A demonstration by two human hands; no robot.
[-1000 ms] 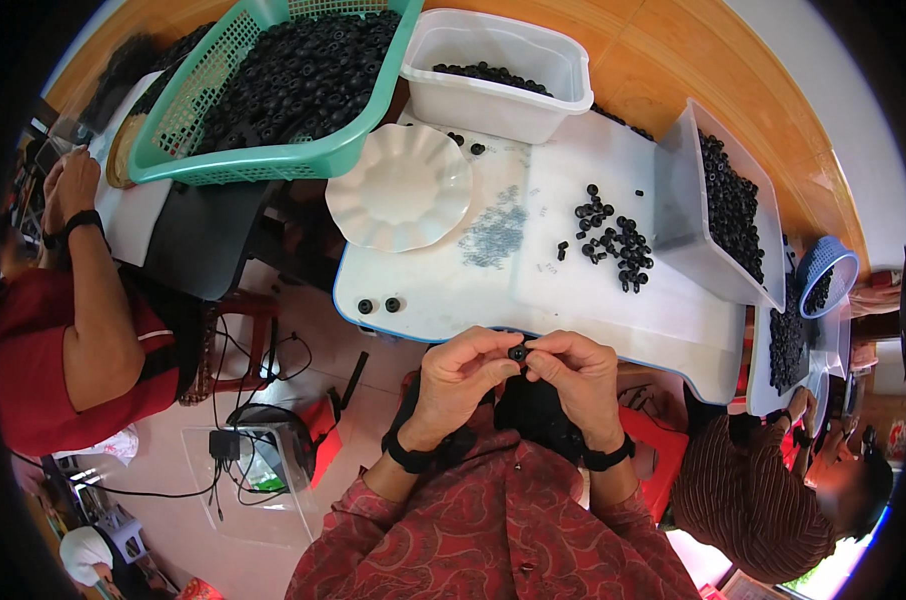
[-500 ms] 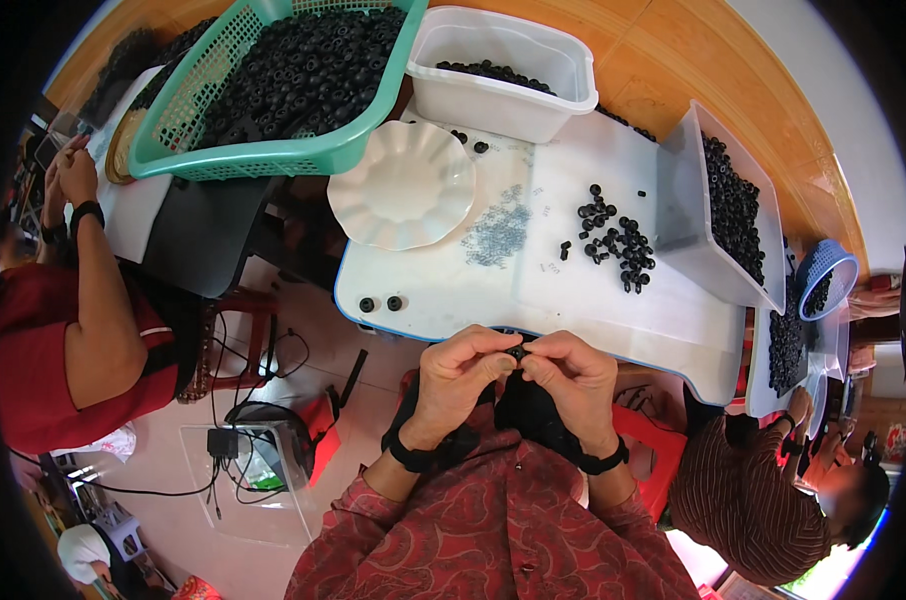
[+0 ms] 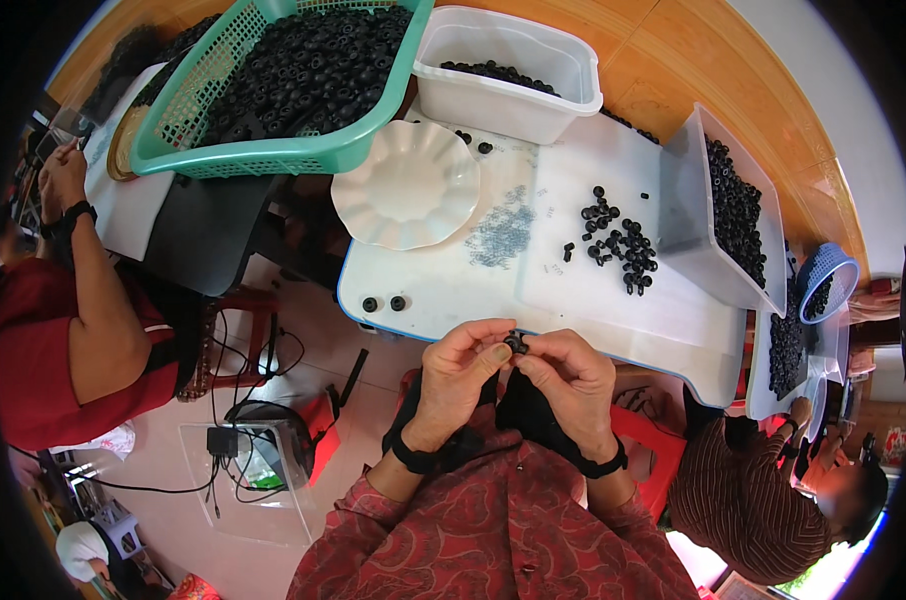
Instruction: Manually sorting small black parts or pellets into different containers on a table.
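Just off the table's near edge, my left hand [image 3: 463,372] and my right hand [image 3: 570,378] meet fingertip to fingertip. Both pinch one small round black part [image 3: 516,343], partly covered by the fingers. Ahead on the white table [image 3: 453,295] lies a patch of tiny metal springs [image 3: 500,228]. To their right is a loose group of small black pieces [image 3: 628,252]. Two black round parts [image 3: 384,303] sit near the table's left front edge. An upturned-looking, scalloped cream dish [image 3: 406,185] stands at the table's left side; I cannot tell which way up it is.
A green basket [image 3: 263,162] heaped with black parts stands far left. Behind the table are a white tub [image 3: 508,112] and, to the right, a translucent bin [image 3: 685,225], both holding black pieces. Co-workers sit left [image 3: 73,340] and right [image 3: 753,500]. Cables [image 3: 238,450] lie on the floor.
The black part is raised slightly and shows more between my fingertips. My left fingers have shifted up a little. Things on the table keep their places.
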